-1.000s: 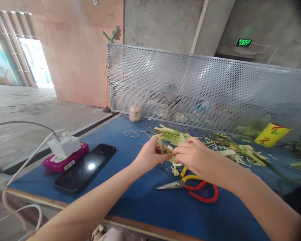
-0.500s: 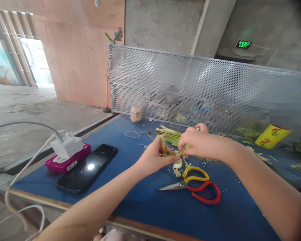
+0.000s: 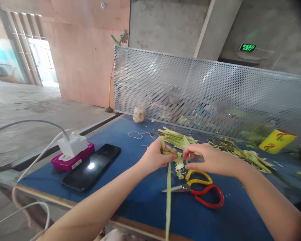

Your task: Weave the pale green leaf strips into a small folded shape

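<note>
My left hand (image 3: 157, 154) is closed on pale green leaf strips (image 3: 171, 152), pinching them between thumb and fingers. A long flat strip (image 3: 168, 197) hangs from that hand across the scissors' blades and past the table's front edge. Just to the right, my right hand (image 3: 207, 159) has its thumb and fingers apart, close to the strips' ends; whether a strip touches its fingers is hard to see. Below the hands lie scissors (image 3: 204, 192) with one yellow and one red handle. Behind them rests a bundle of green strips (image 3: 177, 136).
A black phone (image 3: 91, 167) and a magenta power strip (image 3: 72, 157) with white chargers lie on the blue table (image 3: 137, 207) at left. A string (image 3: 135, 135) and a pale lump (image 3: 138, 114) are farther back. Trimmings (image 3: 251, 159), a yellow packet (image 3: 277, 141) and a perforated screen (image 3: 205, 87) stand beyond.
My right hand has opened and drawn slightly away from the left. A long strip now hangs down from my left hand over the scissors. The whole view has shifted slightly.
</note>
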`<control>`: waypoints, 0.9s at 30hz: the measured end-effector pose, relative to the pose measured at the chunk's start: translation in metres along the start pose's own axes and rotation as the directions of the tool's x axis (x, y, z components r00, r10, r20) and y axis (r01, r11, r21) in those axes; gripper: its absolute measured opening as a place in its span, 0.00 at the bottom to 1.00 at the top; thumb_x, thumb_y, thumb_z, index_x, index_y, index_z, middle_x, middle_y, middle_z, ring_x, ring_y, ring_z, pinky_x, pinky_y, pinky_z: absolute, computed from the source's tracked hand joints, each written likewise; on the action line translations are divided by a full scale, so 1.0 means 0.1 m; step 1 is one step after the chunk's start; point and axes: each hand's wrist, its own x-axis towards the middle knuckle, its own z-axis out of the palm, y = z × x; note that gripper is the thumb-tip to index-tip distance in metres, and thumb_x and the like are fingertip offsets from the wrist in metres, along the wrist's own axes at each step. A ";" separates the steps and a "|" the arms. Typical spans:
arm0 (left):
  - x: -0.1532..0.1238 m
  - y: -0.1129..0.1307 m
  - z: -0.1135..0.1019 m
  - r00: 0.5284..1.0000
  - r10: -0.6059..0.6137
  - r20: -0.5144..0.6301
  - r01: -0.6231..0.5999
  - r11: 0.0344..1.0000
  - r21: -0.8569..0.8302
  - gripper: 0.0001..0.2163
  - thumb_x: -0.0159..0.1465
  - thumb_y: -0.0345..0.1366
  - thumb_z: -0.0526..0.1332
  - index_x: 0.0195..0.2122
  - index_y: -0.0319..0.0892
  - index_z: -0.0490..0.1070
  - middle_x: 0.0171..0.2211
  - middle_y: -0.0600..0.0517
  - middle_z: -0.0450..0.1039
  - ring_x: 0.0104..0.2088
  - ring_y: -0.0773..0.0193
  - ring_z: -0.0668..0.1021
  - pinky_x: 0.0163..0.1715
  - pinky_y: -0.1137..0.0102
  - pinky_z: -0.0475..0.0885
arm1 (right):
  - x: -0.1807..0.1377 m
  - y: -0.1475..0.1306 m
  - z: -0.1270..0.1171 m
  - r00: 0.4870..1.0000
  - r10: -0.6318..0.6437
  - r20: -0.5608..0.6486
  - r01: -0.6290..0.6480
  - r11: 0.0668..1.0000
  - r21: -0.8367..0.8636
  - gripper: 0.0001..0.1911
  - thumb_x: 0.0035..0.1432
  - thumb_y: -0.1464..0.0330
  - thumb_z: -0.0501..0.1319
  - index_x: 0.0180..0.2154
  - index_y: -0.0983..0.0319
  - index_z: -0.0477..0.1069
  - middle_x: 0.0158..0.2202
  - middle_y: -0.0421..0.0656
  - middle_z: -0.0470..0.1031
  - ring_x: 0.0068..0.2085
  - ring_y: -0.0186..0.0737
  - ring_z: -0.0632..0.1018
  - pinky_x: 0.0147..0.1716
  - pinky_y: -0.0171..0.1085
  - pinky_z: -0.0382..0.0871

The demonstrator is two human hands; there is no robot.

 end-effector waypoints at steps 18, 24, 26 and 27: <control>0.02 0.12 0.00 0.983 -0.100 -0.154 0.029 0.912 -0.409 0.23 0.50 0.27 0.64 0.47 0.35 0.58 0.30 0.50 0.73 0.19 0.76 0.69 0.16 0.78 0.61 | -0.04 -0.09 0.58 0.743 -0.508 -0.436 0.127 0.747 -0.653 0.08 0.56 0.77 0.53 0.30 0.64 0.70 0.25 0.44 0.73 0.29 0.38 0.70 0.32 0.38 0.60; 0.00 0.12 0.00 0.992 -0.116 -0.040 0.089 0.907 -0.410 0.27 0.43 0.22 0.68 0.44 0.35 0.60 0.32 0.50 0.74 0.16 0.79 0.68 0.18 0.78 0.62 | 0.00 -0.03 0.65 0.777 -0.363 -0.514 -0.010 0.809 -0.587 0.07 0.56 0.76 0.54 0.29 0.65 0.69 0.25 0.45 0.73 0.30 0.38 0.71 0.32 0.37 0.60; 0.00 0.11 0.01 0.992 -0.122 -0.041 0.095 0.908 -0.407 0.28 0.41 0.23 0.69 0.44 0.35 0.60 0.32 0.49 0.75 0.17 0.76 0.70 0.18 0.77 0.64 | 0.01 0.00 0.68 0.749 -0.349 -0.563 -0.042 0.824 -0.566 0.06 0.56 0.76 0.54 0.32 0.66 0.69 0.25 0.45 0.73 0.29 0.38 0.72 0.31 0.36 0.61; 0.00 0.11 0.01 0.991 -0.122 -0.047 0.092 0.909 -0.407 0.29 0.40 0.23 0.69 0.44 0.35 0.61 0.32 0.48 0.75 0.19 0.75 0.71 0.19 0.77 0.64 | 0.02 0.00 0.70 0.727 -0.353 -0.590 -0.049 0.829 -0.557 0.06 0.56 0.75 0.54 0.34 0.67 0.68 0.26 0.45 0.73 0.29 0.37 0.72 0.30 0.35 0.61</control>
